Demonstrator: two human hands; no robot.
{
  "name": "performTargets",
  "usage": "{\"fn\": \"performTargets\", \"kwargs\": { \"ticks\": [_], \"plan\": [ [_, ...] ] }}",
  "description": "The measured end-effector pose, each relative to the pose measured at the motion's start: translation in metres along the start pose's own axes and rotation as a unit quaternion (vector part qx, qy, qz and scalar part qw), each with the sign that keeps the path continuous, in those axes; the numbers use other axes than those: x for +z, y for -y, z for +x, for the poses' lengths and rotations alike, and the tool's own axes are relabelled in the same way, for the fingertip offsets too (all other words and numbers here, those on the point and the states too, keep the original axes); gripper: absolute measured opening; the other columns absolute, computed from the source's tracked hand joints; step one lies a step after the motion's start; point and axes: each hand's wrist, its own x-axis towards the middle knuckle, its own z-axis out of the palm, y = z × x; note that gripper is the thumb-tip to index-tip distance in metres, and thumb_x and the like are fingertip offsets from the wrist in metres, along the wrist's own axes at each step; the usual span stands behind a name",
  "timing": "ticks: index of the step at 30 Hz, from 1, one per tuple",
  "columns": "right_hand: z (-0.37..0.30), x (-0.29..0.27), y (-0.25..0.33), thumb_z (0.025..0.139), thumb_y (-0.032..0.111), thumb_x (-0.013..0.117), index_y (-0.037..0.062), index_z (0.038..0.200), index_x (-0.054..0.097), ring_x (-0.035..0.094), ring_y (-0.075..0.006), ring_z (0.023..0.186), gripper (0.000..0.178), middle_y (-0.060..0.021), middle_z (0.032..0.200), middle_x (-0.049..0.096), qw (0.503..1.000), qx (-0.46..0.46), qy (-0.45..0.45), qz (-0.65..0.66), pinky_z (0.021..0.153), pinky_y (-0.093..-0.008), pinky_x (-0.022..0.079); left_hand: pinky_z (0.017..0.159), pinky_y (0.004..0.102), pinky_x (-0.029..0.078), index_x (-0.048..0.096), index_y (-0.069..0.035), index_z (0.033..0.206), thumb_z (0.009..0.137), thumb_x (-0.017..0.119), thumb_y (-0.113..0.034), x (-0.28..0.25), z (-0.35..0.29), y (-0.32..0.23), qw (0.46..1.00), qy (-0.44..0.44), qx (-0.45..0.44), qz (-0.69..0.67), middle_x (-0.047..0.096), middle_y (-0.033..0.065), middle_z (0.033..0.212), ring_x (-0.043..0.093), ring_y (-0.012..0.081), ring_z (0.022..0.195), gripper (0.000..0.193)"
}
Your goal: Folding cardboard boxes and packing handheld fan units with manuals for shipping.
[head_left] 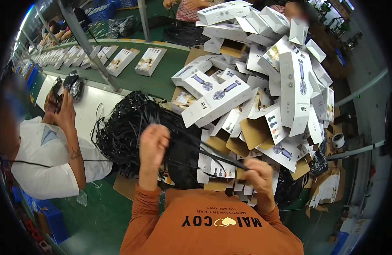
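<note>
Thin black straps point(231, 161) stretch in a loose bundle across the front of my body. My right hand point(259, 173) is closed around their lower right end. At the other side my left hand point(154, 143) is curled shut, with the straps running past and into its fingers. Just behind and left of it lies a large tangled heap of black straps point(125, 123), partly covered by that hand. Beyond my right hand rises a tall, jumbled pile of white fan boxes point(219, 98); several have open flaps showing brown cardboard inside.
A green conveyor point(172, 75) carries a row of white boxes point(150, 60) at the far left. Close on my left, a person in a white shirt point(55, 170) handles small black packets. A metal post point(87, 42) stands by the belt; a blue crate point(51, 221) sits low left.
</note>
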Motion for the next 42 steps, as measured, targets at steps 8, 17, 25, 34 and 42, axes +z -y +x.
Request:
{"fn": "performTargets", "kwargs": {
  "ticks": [8, 17, 25, 34, 42],
  "plan": [
    [0.008, -0.008, 0.023, 0.094, 0.009, 0.042, 0.0013, 0.072, 0.045, 0.027, -0.0063, 0.043, 0.024, 0.0017, 0.051, 0.033, 0.834, 0.180, -0.017, 0.522, 0.033, -0.0194, 0.028, 0.065, 0.0214, 0.049, 0.060, 0.000, 0.097, 0.070, 0.070, 0.001, -0.025, 0.004, 0.100, 0.941, 0.206, -0.136, 0.231, 0.061, 0.0061, 0.088, 0.060, 0.0093, 0.075, 0.029],
    [0.036, -0.006, 0.010, 0.092, 0.010, 0.050, -0.0013, 0.104, 0.058, 0.037, -0.0047, 0.049, 0.018, 0.0032, 0.062, 0.043, 0.820, 0.265, 0.012, 0.507, 0.044, -0.0180, 0.032, 0.070, 0.0267, 0.046, 0.064, -0.001, 0.093, 0.079, 0.062, 0.000, 0.027, 0.070, 0.064, 0.866, 0.010, 0.292, 0.405, 0.065, 0.0084, 0.081, 0.059, 0.0167, 0.075, 0.014],
    [0.081, 0.020, 0.038, 0.057, 0.031, 0.085, 0.0018, 0.131, 0.042, 0.037, -0.0137, 0.054, 0.091, -0.0015, 0.061, 0.032, 0.992, -0.035, 0.058, -0.103, 0.051, -0.0253, 0.036, 0.057, 0.0216, 0.047, 0.065, 0.004, 0.076, 0.072, 0.071, 0.000, 0.077, -0.025, -0.077, 0.842, 0.166, 0.232, 0.458, 0.064, 0.0072, 0.069, 0.060, 0.0088, 0.061, 0.008],
    [0.074, 0.050, -0.021, 0.074, 0.016, 0.068, -0.0002, 0.075, 0.060, 0.034, -0.0014, 0.055, 0.018, 0.0085, 0.059, 0.042, 0.966, 0.235, 0.015, 0.110, 0.047, -0.0196, 0.028, 0.104, 0.0375, 0.030, 0.037, -0.003, 0.130, 0.064, 0.081, -0.020, -0.005, -0.065, 0.026, 0.974, 0.225, 0.014, 0.009, 0.044, 0.0183, 0.131, 0.041, 0.0232, 0.123, 0.081],
    [0.109, 0.024, 0.017, 0.095, 0.026, 0.048, 0.0028, 0.088, 0.053, 0.024, -0.0012, 0.044, 0.025, 0.0099, 0.055, 0.030, 0.881, 0.110, -0.121, 0.444, 0.039, -0.0179, 0.018, 0.083, 0.0301, 0.047, 0.045, -0.002, 0.119, 0.064, 0.078, -0.007, -0.013, -0.096, 0.041, 0.962, 0.085, -0.059, 0.252, 0.058, 0.0104, 0.109, 0.057, 0.0169, 0.098, 0.065]
  ]
}}
